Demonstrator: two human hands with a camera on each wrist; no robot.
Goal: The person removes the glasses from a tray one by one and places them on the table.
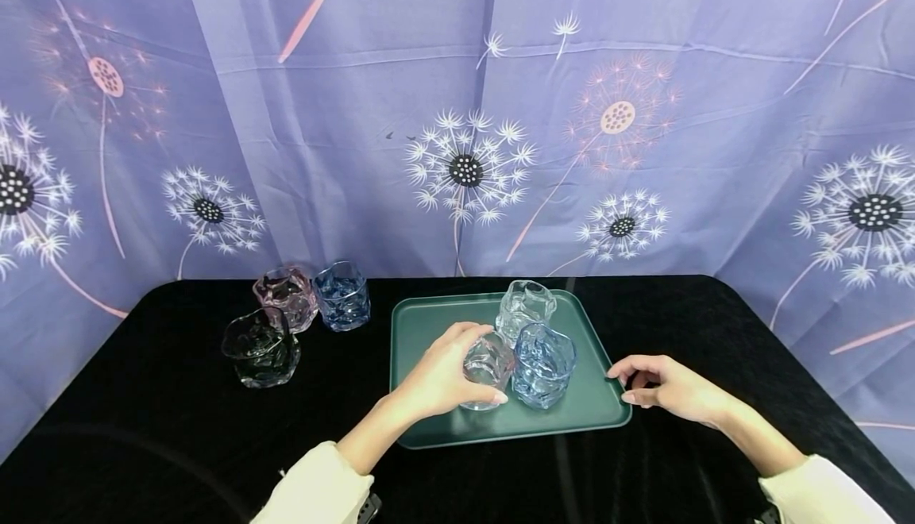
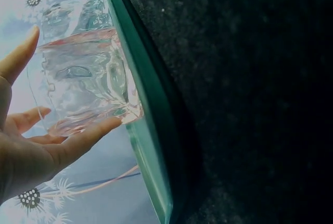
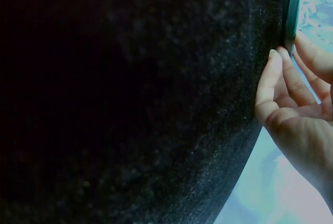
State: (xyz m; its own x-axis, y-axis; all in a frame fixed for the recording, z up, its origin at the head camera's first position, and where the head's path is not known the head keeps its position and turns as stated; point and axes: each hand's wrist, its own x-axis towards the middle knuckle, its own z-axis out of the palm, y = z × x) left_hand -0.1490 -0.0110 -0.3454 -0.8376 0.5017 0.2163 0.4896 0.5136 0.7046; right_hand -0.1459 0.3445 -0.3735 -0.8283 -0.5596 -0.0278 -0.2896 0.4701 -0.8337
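Note:
My left hand (image 1: 446, 369) grips a clear, pink-tinted drinking glass (image 1: 488, 369), fingers and thumb spread round its sides. This glass (image 2: 86, 81) is upright at the tray, its base close to the tray's surface. Just right of it stands a blue glass (image 1: 543, 367), and behind it a clear glass (image 1: 525, 310); all have wavy walls. My right hand (image 1: 675, 387) holds the right edge of the green tray (image 1: 429, 433) near its front corner. In the right wrist view, its fingertips (image 3: 274, 57) are at the tray's rim.
Left of the tray on the black-covered table (image 1: 179, 413) stand a pink glass (image 1: 286, 298), a darker blue glass (image 1: 343, 298) and a dark-looking clear glass (image 1: 260, 349). A purple dandelion-print cloth (image 1: 372, 151) hangs behind the table.

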